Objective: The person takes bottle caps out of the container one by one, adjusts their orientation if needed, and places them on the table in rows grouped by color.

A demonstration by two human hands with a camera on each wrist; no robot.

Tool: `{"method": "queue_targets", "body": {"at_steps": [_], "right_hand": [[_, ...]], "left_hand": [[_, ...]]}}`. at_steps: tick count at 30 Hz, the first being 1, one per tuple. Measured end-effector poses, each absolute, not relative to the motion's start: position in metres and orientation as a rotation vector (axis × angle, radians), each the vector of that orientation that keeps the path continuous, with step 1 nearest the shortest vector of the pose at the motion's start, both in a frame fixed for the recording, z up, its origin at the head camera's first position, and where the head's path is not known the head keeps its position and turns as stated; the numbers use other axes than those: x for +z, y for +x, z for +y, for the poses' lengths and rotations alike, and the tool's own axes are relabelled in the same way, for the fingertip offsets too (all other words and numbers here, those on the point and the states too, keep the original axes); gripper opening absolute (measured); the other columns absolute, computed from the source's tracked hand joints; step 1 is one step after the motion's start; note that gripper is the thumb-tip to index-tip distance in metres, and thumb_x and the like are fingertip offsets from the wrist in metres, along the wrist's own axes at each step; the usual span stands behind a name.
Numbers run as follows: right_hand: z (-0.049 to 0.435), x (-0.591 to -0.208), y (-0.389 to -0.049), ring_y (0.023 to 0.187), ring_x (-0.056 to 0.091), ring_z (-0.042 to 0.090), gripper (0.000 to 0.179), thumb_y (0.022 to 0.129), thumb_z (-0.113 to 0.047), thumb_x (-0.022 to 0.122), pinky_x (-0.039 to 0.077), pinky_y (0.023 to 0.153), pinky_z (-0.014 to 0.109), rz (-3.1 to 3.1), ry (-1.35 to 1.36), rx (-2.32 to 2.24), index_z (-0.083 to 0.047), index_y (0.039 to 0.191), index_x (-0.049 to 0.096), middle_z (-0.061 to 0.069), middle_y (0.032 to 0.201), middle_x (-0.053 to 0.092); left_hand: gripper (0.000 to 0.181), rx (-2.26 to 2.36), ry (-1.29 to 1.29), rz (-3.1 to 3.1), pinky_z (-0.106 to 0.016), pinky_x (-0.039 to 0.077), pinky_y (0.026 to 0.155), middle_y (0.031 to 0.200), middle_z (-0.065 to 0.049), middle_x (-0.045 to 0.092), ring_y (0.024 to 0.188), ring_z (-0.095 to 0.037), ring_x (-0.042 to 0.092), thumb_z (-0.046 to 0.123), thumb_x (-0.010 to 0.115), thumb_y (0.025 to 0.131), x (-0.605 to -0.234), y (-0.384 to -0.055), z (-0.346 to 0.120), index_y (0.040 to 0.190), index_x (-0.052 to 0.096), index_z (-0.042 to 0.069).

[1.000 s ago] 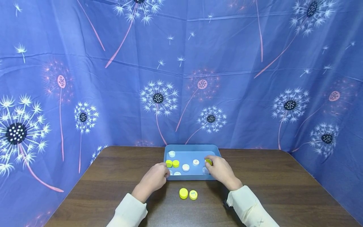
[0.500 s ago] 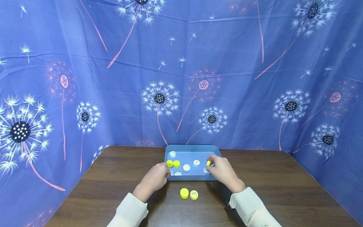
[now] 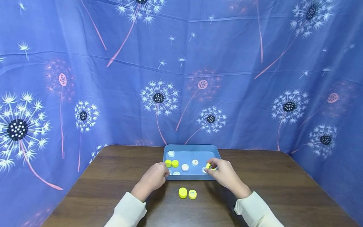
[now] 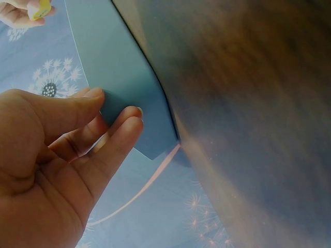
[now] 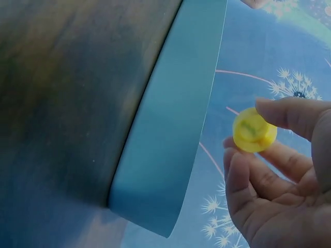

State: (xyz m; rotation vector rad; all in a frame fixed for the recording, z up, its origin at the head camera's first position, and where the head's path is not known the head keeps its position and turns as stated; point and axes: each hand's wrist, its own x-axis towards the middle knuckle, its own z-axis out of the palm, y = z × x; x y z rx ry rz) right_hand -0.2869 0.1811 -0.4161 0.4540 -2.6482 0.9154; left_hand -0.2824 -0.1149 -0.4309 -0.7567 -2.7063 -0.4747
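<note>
Now the right hand (image 3: 226, 173), pinching a yellow cap (image 5: 252, 132) over the tray (image 3: 190, 177) the left hand (image 3: 152, 176) grips, reveals another cap (image 3: 214, 169): work seems midway.

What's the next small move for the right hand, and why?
Probably bring the yellow cap toward the two yellow caps on the table: the right hand holds it over the tray, and those two, side by side, match its color.

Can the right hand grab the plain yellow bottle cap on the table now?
Probably not just yet: the right hand pinches another yellow bottle cap. Nothing covers the plain yellow bottle cap, though.
</note>
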Motion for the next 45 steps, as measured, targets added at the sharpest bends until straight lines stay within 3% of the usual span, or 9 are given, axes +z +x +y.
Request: {"method": "queue_targets", "body": {"at_steps": [8, 14, 17, 24, 36, 41, 45], "right_hand": [[0.183, -0.42, -0.276, 0.091, 0.066, 0.019, 0.028, 0.082, -0.013, 0.079, 0.051, 0.067, 0.026, -2.677, 0.562, 0.994, -0.012, 0.11, 0.074, -0.005, 0.098, 0.072], [0.187, -0.424, -0.269, 0.089, 0.067, 0.015, 0.027, 0.079, -0.005, 0.08, 0.057, 0.075, 0.031, -2.639, 0.67, 1.066, -0.007, 0.105, 0.073, 0.003, 0.102, 0.07], [0.189, -0.425, -0.267, 0.087, 0.068, 0.012, 0.025, 0.079, -0.007, 0.081, 0.057, 0.073, 0.03, -2.621, 0.677, 1.085, -0.008, 0.102, 0.074, -0.001, 0.099, 0.072], [0.193, -0.423, -0.263, 0.08, 0.067, 0.006, 0.02, 0.078, -0.01, 0.082, 0.055, 0.069, 0.024, -2.64, 0.733, 1.152, -0.011, 0.097, 0.075, -0.008, 0.087, 0.072], [0.182, -0.425, -0.255, 0.069, 0.058, 0.0, 0.022, 0.076, -0.01, 0.083, 0.048, 0.057, 0.024, -2.825, 0.944, 0.988, -0.007, 0.097, 0.076, -0.014, 0.075, 0.068], [0.179, -0.43, -0.252, 0.071, 0.058, 0.0, 0.015, 0.076, -0.011, 0.084, 0.048, 0.061, 0.023, -2.858, 0.961, 0.949, -0.013, 0.089, 0.075, -0.015, 0.076, 0.068], [0.179, -0.434, -0.252, 0.073, 0.058, 0.001, 0.016, 0.076, -0.009, 0.084, 0.048, 0.064, 0.023, -2.87, 0.963, 0.927, -0.019, 0.081, 0.072, -0.015, 0.077, 0.067]], "left_hand": [[0.031, -0.507, -0.766, -2.708, -0.025, 0.035, 0.057, 0.069, 0.004, 0.04, 0.063, -0.011, 0.037, -0.019, 0.055, 0.073, -0.432, -0.281, -0.116, 0.065, 0.068, 0.008], [0.03, -0.515, -0.774, -2.718, -0.025, 0.035, 0.057, 0.069, 0.003, 0.04, 0.063, -0.012, 0.037, -0.018, 0.054, 0.074, -0.433, -0.281, -0.114, 0.065, 0.068, 0.007], [0.03, -0.505, -0.779, -2.717, -0.025, 0.035, 0.056, 0.069, 0.003, 0.041, 0.063, -0.011, 0.037, -0.018, 0.055, 0.074, -0.432, -0.281, -0.113, 0.065, 0.068, 0.007], [0.024, -0.506, -0.738, -2.741, -0.027, 0.048, 0.064, 0.075, 0.002, 0.055, 0.067, -0.011, 0.048, -0.015, 0.061, 0.078, -0.427, -0.279, -0.114, 0.079, 0.076, 0.003], [0.031, -0.499, -0.749, -2.735, -0.025, 0.034, 0.055, 0.069, 0.002, 0.041, 0.062, -0.012, 0.037, -0.018, 0.055, 0.076, -0.423, -0.28, -0.113, 0.063, 0.065, 0.009], [0.036, -0.494, -0.744, -2.741, -0.025, 0.03, 0.053, 0.068, 0.002, 0.04, 0.061, -0.012, 0.036, -0.018, 0.053, 0.075, -0.422, -0.28, -0.112, 0.058, 0.059, 0.013], [0.034, -0.5, -0.727, -2.759, -0.025, 0.032, 0.055, 0.069, 0.002, 0.04, 0.062, -0.012, 0.037, -0.017, 0.053, 0.076, -0.423, -0.278, -0.112, 0.06, 0.062, 0.011]]}}
